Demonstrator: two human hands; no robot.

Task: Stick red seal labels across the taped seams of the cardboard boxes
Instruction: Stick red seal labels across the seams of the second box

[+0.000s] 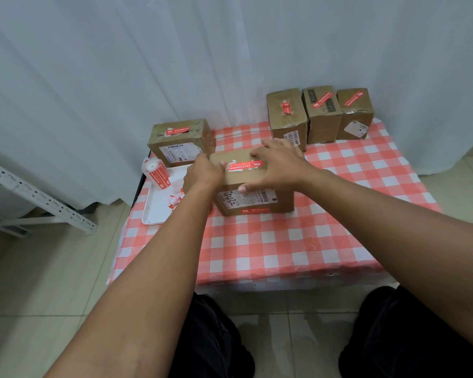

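While the left hand (pixel 202 173) grips the near box's (pixel 253 197) left edge to steady it mid-table, the right hand (pixel 277 165) lies spread over its top, fingers straight, seemingly pressing the red label (pixel 246 165) flat across the seam.

Box (pixel 253 184) top partly under both hands; shipping label (pixel 247 200) print too small to read.

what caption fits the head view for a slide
Both hands on a cardboard box, red seal label across its top.
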